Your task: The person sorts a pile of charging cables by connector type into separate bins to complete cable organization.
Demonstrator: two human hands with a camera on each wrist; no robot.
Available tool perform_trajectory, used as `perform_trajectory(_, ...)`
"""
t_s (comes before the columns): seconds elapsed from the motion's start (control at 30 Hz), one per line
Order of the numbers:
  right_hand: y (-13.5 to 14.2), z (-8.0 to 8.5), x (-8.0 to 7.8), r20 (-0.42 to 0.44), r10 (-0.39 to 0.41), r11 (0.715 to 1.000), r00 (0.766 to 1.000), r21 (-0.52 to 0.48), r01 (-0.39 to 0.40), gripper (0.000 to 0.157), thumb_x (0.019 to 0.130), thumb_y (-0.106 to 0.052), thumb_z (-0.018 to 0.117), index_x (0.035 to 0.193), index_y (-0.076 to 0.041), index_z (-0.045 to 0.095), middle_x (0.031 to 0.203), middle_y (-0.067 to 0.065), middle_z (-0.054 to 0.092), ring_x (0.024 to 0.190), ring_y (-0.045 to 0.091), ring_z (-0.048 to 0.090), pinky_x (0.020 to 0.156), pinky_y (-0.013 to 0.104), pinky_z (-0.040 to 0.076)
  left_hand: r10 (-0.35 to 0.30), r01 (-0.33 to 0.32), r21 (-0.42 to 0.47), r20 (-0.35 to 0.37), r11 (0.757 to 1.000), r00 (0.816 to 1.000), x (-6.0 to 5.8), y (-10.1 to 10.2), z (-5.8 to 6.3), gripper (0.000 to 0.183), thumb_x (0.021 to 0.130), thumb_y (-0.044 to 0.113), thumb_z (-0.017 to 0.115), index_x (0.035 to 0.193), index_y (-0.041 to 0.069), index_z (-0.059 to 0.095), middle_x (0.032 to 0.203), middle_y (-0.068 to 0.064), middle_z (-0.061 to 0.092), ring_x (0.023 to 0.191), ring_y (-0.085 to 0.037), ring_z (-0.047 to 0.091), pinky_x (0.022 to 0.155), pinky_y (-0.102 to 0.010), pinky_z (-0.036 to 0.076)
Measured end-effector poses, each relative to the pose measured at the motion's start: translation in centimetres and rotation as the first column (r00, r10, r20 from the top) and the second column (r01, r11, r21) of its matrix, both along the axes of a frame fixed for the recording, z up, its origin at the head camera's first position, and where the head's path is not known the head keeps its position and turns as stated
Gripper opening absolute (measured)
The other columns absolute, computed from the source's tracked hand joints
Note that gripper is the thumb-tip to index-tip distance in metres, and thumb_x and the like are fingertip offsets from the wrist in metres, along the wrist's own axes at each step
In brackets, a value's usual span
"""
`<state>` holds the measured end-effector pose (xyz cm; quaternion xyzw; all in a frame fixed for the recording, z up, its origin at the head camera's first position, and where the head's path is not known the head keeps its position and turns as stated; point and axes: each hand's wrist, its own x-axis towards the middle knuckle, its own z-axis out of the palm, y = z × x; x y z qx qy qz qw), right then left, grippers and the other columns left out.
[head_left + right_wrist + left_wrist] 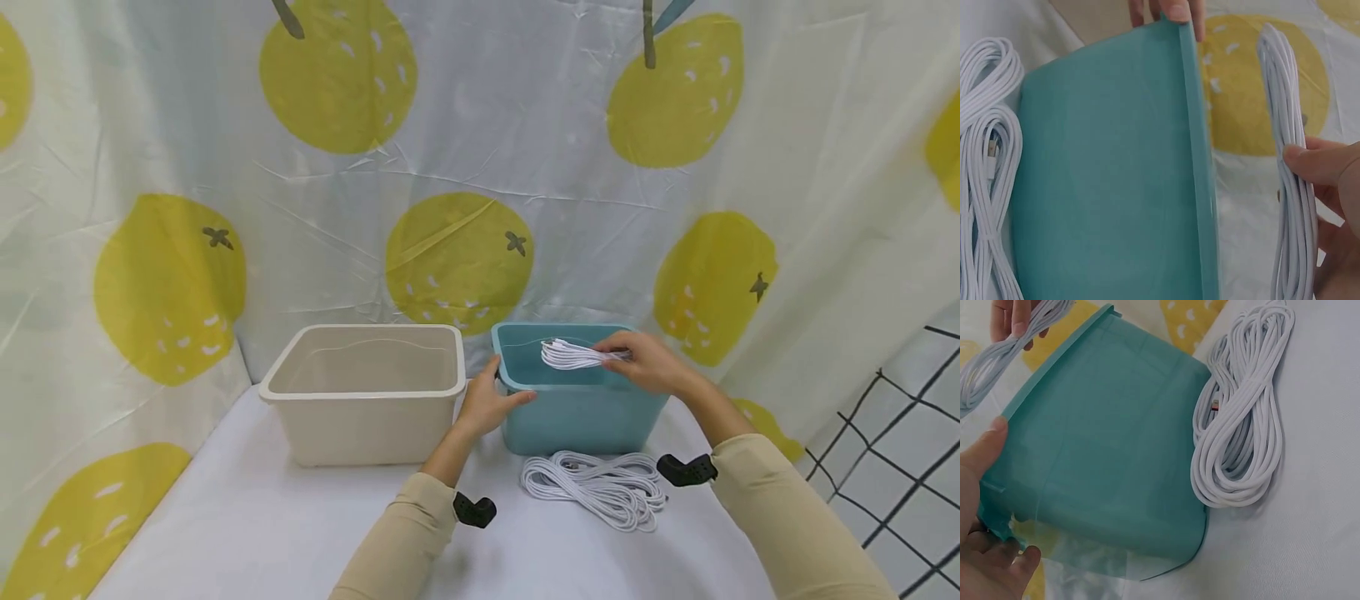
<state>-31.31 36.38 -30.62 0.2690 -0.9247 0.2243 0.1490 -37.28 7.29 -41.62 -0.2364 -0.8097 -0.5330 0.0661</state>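
Note:
My right hand [641, 360] pinches a coiled white cable [572, 354] between thumb and fingers, just over the opening of the teal bin [577, 421]. In the right wrist view that cable [1288, 187] hangs as a long narrow bundle beside the bin's rim. My left hand [486, 404] grips the bin's left rim, its thumb [991, 447] on the front side and its fingers round the end. More coiled white cables [596, 487] lie on the table against the bin's front; a metal plug [992, 148] shows among them. The bin's floor is hidden.
A beige bin [367, 429] stands to the left of the teal one on the white-covered table [247, 517]. Behind both hangs a curtain [322, 217] with a yellow fruit print. At the right edge is a black wire grid [900, 442].

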Motion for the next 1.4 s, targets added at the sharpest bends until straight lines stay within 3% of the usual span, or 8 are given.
perform_trajectory(0.33,-0.8,0.3,-2.2,0.057,-0.054,0.998,0.997,0.015,0.053,0.027,0.102,-0.006,0.065,0.126,0.002,0.072,0.122,0.019,0.070,0.115,0.042,0.062,0.101,0.063,0.046,0.018,-0.018,0.018,0.011,1.000,1.000,0.5,-0.2,0.2,0.103,0.086,0.042,0.086,0.161,0.000,0.030,0.157,-0.017,0.044,0.143,-0.033,0.044,0.112,-0.051,0.040)
perform_trajectory(0.6,-0.6,-0.5,-2.7,0.116,-0.144,0.983,0.983,-0.097,0.155,0.049,0.098,-0.011,0.073,0.144,0.001,0.059,0.136,0.026,0.061,0.127,0.047,0.053,0.101,0.064,0.045,-0.003,0.003,-0.032,0.014,0.999,1.000,0.7,0.2,0.2,0.103,0.089,0.043,0.083,0.162,-0.002,0.025,0.160,-0.020,0.039,0.145,-0.035,0.040,0.113,-0.051,0.039)
perform_trajectory(0.77,-0.5,-0.4,-2.2,0.104,-0.107,0.982,0.989,-0.145,0.122,0.043,0.099,-0.010,0.072,0.139,0.002,0.063,0.130,0.024,0.066,0.121,0.046,0.057,0.103,0.067,0.042,-0.001,0.001,-0.030,0.014,1.000,1.000,0.8,0.6,0.2,0.104,0.089,0.045,0.082,0.163,0.000,0.025,0.160,-0.019,0.038,0.145,-0.034,0.040,0.113,-0.050,0.039)
perform_trajectory(0.97,-1.2,-0.7,-2.0,0.064,-0.056,0.988,0.996,-0.139,0.064,0.037,0.097,-0.009,0.074,0.132,0.002,0.068,0.118,0.019,0.071,0.112,0.041,0.064,0.098,0.064,0.047,0.010,-0.009,-0.029,0.013,1.000,1.000,0.5,0.1,0.4,0.105,0.088,0.043,0.084,0.163,0.002,0.025,0.159,-0.016,0.041,0.144,-0.031,0.043,0.112,-0.048,0.041)
perform_trajectory(1.27,-1.5,-1.6,-1.2,0.083,-0.036,0.985,0.996,-0.166,0.050,0.036,0.098,-0.011,0.073,0.132,0.000,0.069,0.120,0.019,0.071,0.109,0.037,0.064,0.097,0.061,0.050,-0.013,0.013,-0.037,-0.001,0.999,1.000,0.4,-0.3,0.5,0.100,0.090,0.043,0.082,0.164,0.006,0.026,0.159,-0.015,0.043,0.140,-0.031,0.048,0.108,-0.047,0.046)
perform_trajectory(1.4,-1.5,-2.2,-0.1,0.051,-0.017,0.983,0.999,-0.184,0.026,0.035,0.097,-0.011,0.074,0.131,-0.001,0.070,0.119,0.014,0.072,0.106,0.035,0.066,0.093,0.060,0.052,-0.023,0.022,-0.049,-0.004,0.999,1.000,0.4,-0.4,0.4,0.101,0.091,0.043,0.081,0.164,0.004,0.023,0.160,-0.016,0.040,0.141,-0.032,0.047,0.108,-0.047,0.045)
